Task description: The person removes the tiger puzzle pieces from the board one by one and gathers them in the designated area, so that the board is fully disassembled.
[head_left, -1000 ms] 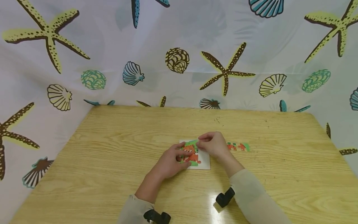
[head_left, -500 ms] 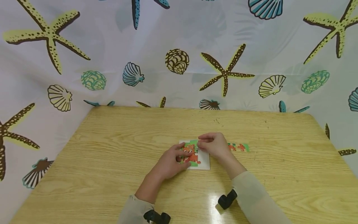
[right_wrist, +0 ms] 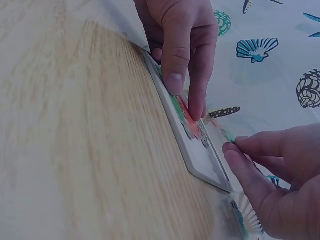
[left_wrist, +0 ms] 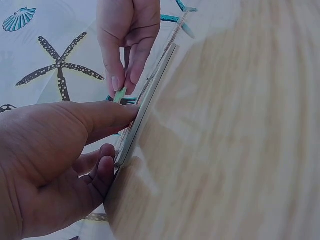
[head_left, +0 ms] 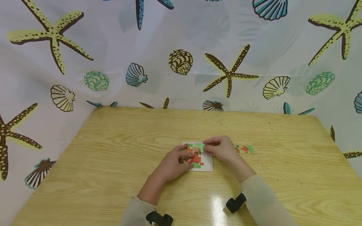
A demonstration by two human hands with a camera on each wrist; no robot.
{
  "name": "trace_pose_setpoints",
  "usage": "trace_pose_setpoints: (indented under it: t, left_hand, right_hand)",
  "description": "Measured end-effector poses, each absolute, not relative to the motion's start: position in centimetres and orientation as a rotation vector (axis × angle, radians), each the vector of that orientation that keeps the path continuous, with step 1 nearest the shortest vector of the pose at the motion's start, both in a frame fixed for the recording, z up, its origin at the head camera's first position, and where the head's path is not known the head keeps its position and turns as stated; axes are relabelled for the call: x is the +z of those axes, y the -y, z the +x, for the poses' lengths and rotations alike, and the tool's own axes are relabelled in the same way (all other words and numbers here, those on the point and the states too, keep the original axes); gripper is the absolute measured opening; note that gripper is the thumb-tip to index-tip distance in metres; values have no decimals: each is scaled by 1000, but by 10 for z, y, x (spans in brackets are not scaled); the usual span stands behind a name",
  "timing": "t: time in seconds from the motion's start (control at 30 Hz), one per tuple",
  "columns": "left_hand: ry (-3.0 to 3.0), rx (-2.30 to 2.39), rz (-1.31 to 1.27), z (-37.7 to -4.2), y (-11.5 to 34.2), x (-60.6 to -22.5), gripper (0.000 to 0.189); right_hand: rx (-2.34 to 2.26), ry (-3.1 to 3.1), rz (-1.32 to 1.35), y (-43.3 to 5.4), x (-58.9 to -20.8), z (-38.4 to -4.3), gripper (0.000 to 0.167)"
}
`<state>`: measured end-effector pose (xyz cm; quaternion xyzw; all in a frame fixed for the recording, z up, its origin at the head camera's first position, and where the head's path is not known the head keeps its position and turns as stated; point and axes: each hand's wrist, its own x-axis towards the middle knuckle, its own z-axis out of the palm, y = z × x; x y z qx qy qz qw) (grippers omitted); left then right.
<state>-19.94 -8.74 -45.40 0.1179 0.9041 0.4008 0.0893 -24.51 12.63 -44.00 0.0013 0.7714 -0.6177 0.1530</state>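
A small jigsaw board with a white base lies on the table, partly filled with an orange tiger picture on green. My left hand rests over its left side; in the right wrist view the thumb and a straight finger press on the picture. At the upper right of the picture, my right hand pinches a green-edged puzzle piece between thumb and fingertips. That piece sits close over the board's top edge, and the fingers hide part of it. The lower right of the board shows bare white.
Just right of my right hand lie loose orange and green puzzle pieces, partly covered by that hand. The wooden table extends around the board. A white curtain with shells and starfish hangs behind it.
My right hand has shifted slightly to the right with the pinched piece, which now looks more level along the board's top. The left hand stays in place.
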Motion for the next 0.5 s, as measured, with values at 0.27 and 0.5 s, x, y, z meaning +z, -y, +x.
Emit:
trace_pose_setpoints:
  t: [0.27,0.5]
  left_hand:
    - [-2703,1189,363,-199,88,-455,34]
    - [-2702,1179,354,-201,87,-457,34]
  right_hand:
    - [-1782,-2199,-49,-134,-440,-243,27]
    - [-1816,-2147,-15,-144,-441,-240,27]
